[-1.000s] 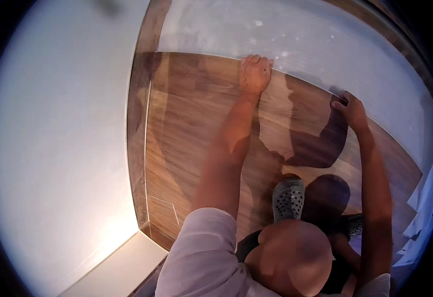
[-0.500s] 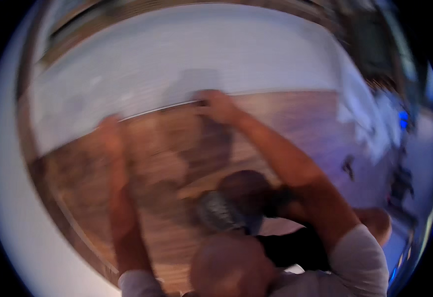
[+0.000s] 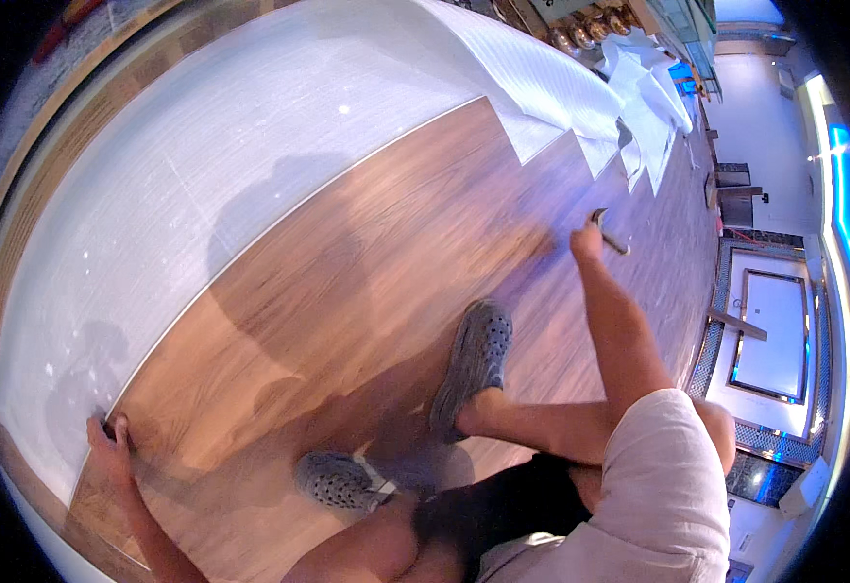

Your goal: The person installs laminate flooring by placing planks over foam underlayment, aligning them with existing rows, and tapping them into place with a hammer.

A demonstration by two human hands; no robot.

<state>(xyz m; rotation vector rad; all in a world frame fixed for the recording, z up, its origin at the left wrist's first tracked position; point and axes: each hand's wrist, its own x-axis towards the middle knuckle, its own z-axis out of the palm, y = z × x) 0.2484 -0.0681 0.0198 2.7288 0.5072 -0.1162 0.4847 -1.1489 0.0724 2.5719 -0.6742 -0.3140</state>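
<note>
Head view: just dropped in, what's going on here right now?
A person sits on wood-look floor planks beside white underlay. The left hand presses down at the edge of the laid planks where they meet the underlay. The right hand reaches out to a small dark tool on the floor; its grip is unclear. Grey clogs rest on the planks.

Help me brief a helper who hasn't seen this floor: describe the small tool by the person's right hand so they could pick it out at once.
Start from the wood-look plank floor and follow the person's outstretched right arm to the right hand. The tool is at that hand: a short, thin, dark metal bar with a bent end. It is the only small dark thing there; the nearby white underlay sheets are pale and broad.
</note>
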